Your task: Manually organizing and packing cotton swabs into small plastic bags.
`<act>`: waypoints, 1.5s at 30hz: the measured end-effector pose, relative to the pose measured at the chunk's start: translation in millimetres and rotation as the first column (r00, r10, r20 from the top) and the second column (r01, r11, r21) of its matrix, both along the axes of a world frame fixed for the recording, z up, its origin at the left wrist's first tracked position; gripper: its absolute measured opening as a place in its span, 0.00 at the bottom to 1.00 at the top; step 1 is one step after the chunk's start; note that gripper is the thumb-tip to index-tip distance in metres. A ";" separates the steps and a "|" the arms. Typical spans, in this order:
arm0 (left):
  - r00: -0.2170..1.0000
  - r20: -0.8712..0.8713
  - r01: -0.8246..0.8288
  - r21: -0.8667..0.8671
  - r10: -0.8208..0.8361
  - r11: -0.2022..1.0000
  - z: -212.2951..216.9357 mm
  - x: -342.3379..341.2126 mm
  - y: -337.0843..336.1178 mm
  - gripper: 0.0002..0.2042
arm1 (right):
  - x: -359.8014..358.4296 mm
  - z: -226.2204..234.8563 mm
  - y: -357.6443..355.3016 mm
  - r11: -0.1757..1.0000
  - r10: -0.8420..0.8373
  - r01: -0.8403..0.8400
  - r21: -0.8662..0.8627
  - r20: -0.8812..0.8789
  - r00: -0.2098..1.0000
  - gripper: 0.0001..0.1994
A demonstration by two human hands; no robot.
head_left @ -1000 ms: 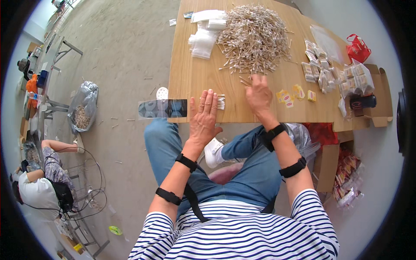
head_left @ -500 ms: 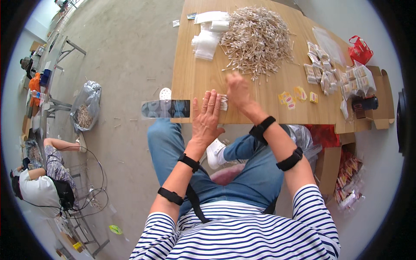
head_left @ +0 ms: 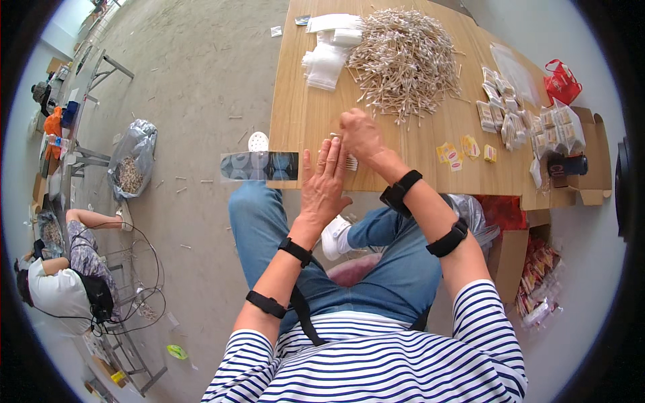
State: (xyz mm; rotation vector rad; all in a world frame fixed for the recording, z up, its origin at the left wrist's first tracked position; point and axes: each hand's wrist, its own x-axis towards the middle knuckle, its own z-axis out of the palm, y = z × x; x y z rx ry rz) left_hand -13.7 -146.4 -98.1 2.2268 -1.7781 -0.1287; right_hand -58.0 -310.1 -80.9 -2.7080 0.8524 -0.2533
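Note:
My left hand point(head_left: 322, 180) lies flat at the table's near edge, its fingers stretched forward and close together. Against its right side is a small row of cotton swabs point(head_left: 351, 162), partly covered by my hands. My right hand point(head_left: 363, 138) is closed just above that row, beside the left fingertips. A small white tip shows between the two hands; what the right fingers hold is hidden. Beyond them a large heap of loose cotton swabs point(head_left: 406, 64) covers the far middle of the table.
Clear plastic bags point(head_left: 326, 64) lie left of the heap. Yellow-and-white cards point(head_left: 450, 156) and packed swab bundles point(head_left: 504, 111) lie to the right, near an open cardboard box point(head_left: 594, 144). A dark patterned strip point(head_left: 259, 166) overhangs the left edge. Another person point(head_left: 64, 285) sits far left.
My right hand has moved left and slightly nearer, up against the left fingertips. The left hand stays flat in nearly the same place. The view has shifted slightly.

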 end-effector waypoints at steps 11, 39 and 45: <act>1.000 0.009 -0.016 0.025 0.016 1.000 4.3 -1.1 0.6 0.63 | -23.0 -13.6 18.6 0.990 -0.018 -0.022 0.137 0.285 0.958 0.02; 0.994 0.053 -0.094 -0.045 0.097 0.995 -12.0 -0.4 24.9 0.48 | -46.7 -12.3 29.5 0.965 -0.201 0.238 -0.111 0.273 0.941 0.13; 0.985 0.138 -0.101 -0.025 0.103 0.995 -21.4 0.7 24.6 0.60 | -15.0 -17.8 26.1 0.996 0.084 -0.078 -0.034 0.253 0.964 0.05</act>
